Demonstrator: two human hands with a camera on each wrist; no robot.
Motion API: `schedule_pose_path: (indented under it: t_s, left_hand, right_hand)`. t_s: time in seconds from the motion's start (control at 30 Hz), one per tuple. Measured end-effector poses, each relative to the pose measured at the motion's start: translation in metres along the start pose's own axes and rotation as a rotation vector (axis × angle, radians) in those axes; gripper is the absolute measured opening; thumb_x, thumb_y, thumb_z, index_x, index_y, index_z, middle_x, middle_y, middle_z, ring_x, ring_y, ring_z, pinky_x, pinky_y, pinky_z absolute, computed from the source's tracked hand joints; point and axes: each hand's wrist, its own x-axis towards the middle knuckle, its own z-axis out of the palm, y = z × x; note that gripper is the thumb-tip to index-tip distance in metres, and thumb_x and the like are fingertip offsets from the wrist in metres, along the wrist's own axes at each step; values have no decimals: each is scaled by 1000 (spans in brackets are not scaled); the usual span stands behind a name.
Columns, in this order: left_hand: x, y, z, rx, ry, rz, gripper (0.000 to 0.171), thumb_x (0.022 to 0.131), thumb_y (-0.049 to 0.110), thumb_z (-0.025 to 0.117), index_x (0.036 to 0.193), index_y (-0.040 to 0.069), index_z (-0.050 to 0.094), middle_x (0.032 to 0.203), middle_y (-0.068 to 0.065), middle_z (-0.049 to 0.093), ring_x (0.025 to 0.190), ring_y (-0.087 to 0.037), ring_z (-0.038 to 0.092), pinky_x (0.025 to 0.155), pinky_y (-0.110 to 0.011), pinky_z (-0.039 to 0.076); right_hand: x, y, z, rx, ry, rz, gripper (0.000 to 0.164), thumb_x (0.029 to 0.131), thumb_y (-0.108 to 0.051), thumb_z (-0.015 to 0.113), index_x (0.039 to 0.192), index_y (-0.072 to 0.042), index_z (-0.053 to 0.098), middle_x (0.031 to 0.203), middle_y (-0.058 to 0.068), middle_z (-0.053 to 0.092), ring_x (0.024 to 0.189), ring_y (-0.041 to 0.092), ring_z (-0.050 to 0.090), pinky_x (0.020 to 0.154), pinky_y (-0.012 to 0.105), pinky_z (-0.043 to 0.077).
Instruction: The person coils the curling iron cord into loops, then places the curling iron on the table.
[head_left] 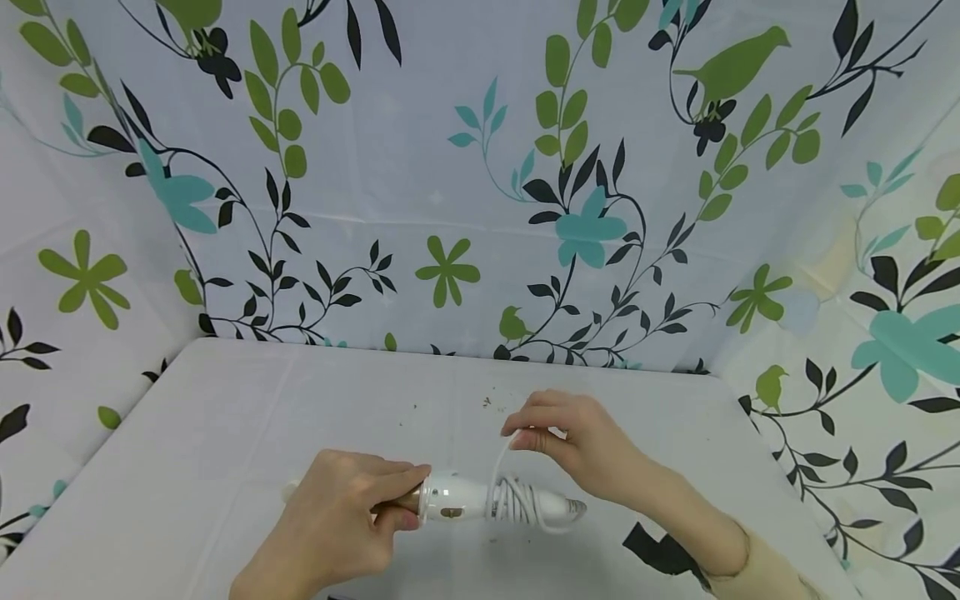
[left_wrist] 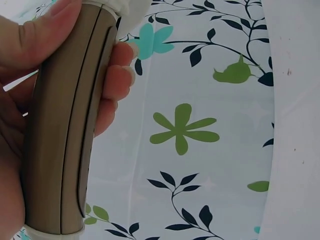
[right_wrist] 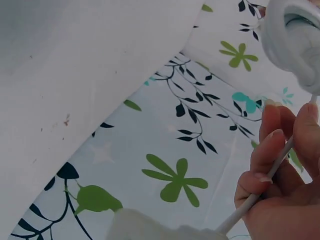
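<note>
In the head view a white and bronze curling iron (head_left: 459, 497) lies crosswise just above the table. My left hand (head_left: 341, 504) grips its bronze part, and the left wrist view shows thumb and fingers wrapped round that bronze barrel (left_wrist: 65, 120). White cord (head_left: 517, 502) is wound in several turns round the iron's right end. My right hand (head_left: 566, 433) is raised above those turns and pinches a stretch of the cord between thumb and fingers. In the right wrist view the cord (right_wrist: 272, 175) runs across the fingers, with a pale blurred end piece (right_wrist: 145, 225) below.
The white table (head_left: 247, 408) has small dark specks near its middle. A black flat piece (head_left: 656, 550) shows beside my right forearm. Cloth (head_left: 420, 125) patterned with leaves and birds hangs behind the table and at both sides.
</note>
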Motion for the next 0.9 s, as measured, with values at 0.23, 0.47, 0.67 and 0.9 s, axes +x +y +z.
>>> schedule_pose_path:
  t_s: [0.23,0.47,0.67,0.9]
  left_hand:
    - [0,3,-1,-83,-21,-44,39,55,-3,86,91,8,76,79,6,75,60,4,63,54,-11,49]
    - [0,4,0,-104,-2,-35,38,59,2,87,95,8,75,80,4,75,62,3,64,55,-10,49]
    - [0,2,2,-95,34,3,39,59,3,87,96,7,75,80,2,75,62,0,66,55,-11,49]
    - [2,1,1,-69,49,3,38,59,2,87,95,5,76,82,0,76,64,-1,68,56,-13,52]
  right_hand:
    - [-4,13,7,194,-59,170,9,91,-18,71,97,-15,76,77,-7,64,68,6,55,59,23,50]
    - [-12,25,24,284,-83,313,14,95,-19,68,90,-9,76,75,2,67,64,7,56,59,23,51]
    - [-24,34,42,399,-98,199,15,98,-10,61,96,-5,75,75,8,62,68,-1,51,59,18,47]
    - [-34,30,61,364,-76,158,10,95,-8,64,99,-5,73,87,8,72,79,-2,59,72,23,56]
